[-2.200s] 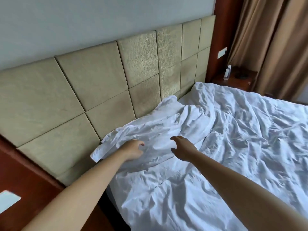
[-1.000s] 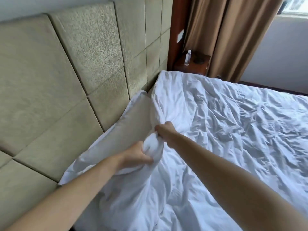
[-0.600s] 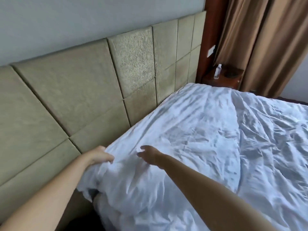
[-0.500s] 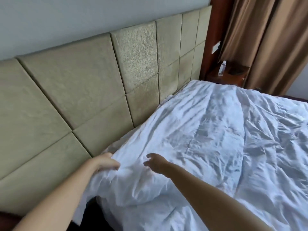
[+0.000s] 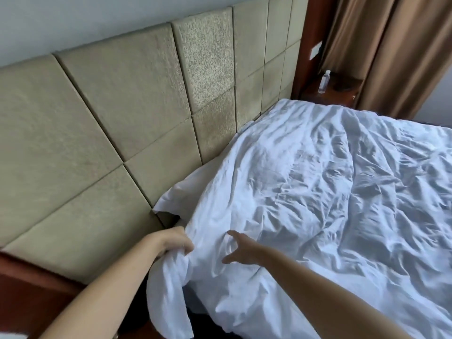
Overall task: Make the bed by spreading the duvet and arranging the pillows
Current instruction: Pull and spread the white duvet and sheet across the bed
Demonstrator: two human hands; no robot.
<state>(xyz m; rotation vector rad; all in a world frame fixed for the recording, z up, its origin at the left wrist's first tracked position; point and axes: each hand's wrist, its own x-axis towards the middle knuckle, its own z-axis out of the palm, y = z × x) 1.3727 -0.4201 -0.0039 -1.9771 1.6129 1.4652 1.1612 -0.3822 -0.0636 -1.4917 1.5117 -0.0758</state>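
Note:
A crumpled white duvet (image 5: 318,192) covers the bed up to the headboard. A white pillow (image 5: 186,187) peeks out from under its near top edge, against the headboard. My left hand (image 5: 171,242) grips the duvet's near corner, and a bunch of fabric hangs down from it. My right hand (image 5: 241,249) hovers just over the duvet beside it, fingers spread, holding nothing.
The padded beige headboard (image 5: 117,123) runs along the left. A wooden nightstand (image 5: 335,90) with a small clear bottle (image 5: 324,81) stands at the far corner, beside brown curtains (image 5: 381,52). A dark gap lies under the bed's near edge.
The duvet was pulled up over the pillow toward the headboard. My left hand has kept its grip and drawn the corner nearer; my right hand has opened and spread its fingers.

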